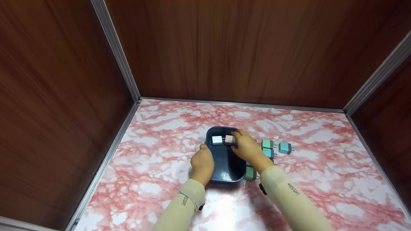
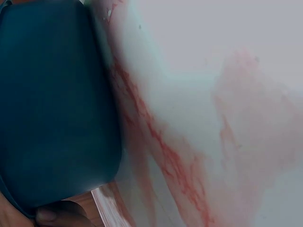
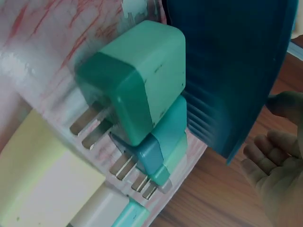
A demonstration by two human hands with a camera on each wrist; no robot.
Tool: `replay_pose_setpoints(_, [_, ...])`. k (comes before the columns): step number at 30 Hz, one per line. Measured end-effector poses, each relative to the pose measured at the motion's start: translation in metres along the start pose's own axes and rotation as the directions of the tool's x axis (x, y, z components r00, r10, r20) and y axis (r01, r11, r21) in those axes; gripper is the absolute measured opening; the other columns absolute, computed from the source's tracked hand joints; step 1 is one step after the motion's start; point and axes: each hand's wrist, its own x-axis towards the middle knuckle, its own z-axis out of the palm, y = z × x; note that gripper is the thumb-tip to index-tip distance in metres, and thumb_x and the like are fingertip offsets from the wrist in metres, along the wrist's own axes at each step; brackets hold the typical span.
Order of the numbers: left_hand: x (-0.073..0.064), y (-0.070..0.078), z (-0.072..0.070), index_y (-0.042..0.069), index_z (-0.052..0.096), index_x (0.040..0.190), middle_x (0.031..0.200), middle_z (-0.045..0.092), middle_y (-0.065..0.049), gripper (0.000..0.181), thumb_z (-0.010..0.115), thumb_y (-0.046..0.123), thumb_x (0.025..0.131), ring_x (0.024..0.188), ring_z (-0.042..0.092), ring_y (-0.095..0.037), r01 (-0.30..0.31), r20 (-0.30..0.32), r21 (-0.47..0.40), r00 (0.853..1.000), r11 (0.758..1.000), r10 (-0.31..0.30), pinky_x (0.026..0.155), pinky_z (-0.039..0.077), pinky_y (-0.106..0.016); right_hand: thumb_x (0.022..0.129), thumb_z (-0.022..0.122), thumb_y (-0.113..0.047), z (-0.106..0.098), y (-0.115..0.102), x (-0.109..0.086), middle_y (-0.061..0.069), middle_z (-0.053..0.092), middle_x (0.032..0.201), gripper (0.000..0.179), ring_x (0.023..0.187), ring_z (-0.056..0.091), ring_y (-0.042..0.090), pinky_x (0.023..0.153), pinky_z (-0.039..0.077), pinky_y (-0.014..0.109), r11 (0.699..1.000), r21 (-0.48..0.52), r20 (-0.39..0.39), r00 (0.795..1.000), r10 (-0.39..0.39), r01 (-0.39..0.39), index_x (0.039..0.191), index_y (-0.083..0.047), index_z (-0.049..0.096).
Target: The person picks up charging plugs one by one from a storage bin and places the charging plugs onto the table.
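Note:
A dark blue tray [image 1: 226, 158] with raised sides stands on the table. My left hand [image 1: 203, 163] grips its left rim; that tray's outer wall [image 2: 57, 104] fills the left of the left wrist view. Inside, near the far end, a white charger plug [image 1: 217, 140] lies with its prongs to the right. Just right of it is a beige charger plug [image 1: 229, 140], which my right hand [image 1: 248, 148] holds between thumb and fingers over the right rim. The plug's right end is hidden by the hand. In the right wrist view, the tray wall hides this grip.
Right of the tray sit several green and blue charger plugs, among them a green plug [image 1: 267, 144], a blue plug [image 1: 284, 148] and a darker green plug [image 1: 250, 173]. My right forearm covers part of this group. Wood-grain panels [image 1: 224, 54] enclose the marbled table [image 1: 160, 128].

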Motion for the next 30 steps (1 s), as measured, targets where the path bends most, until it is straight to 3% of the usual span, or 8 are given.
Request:
replay_pose_setpoints(9, [0.002,-0.001,-0.002,0.008,0.054,0.094,0.069,0.072,-0.012,0.005,0.051,0.004,0.093,0.063,0.072,-0.027,0.021,0.078,-0.042,0.997,0.999,-0.017,0.052,0.055,-0.042,0.087,0.076,-0.012,0.01,-0.001,0.008,0.021,0.057,0.135,0.056,0.129,0.055,0.039,0.107,0.046,0.05,0.997,0.035,0.078,0.995,0.062,-0.065,0.137,0.004,0.057])
replay_pose_setpoints(16, [0.002,0.0,0.0,0.008,0.055,0.093,0.068,0.072,-0.01,0.004,0.052,0.007,0.095,0.06,0.071,-0.025,0.011,0.062,-0.01,0.998,1.0,-0.01,0.049,0.054,-0.041,0.085,0.076,-0.009,0.018,0.003,0.014,0.023,0.058,0.131,0.054,0.126,0.057,0.038,0.107,0.046,0.048,0.998,0.029,0.073,0.996,0.047,-0.049,0.133,0.006,0.059])
replay_pose_setpoints(30, [0.001,-0.002,-0.001,0.009,0.054,0.091,0.067,0.072,-0.011,0.004,0.053,0.006,0.094,0.06,0.071,-0.025,-0.015,0.042,0.005,0.999,1.0,0.015,0.049,0.054,-0.041,0.087,0.077,-0.016,0.031,0.003,0.02,0.028,0.057,0.131,0.06,0.123,0.058,0.044,0.106,0.047,0.051,0.986,-0.166,0.095,0.995,0.038,-0.022,0.136,0.01,0.053])
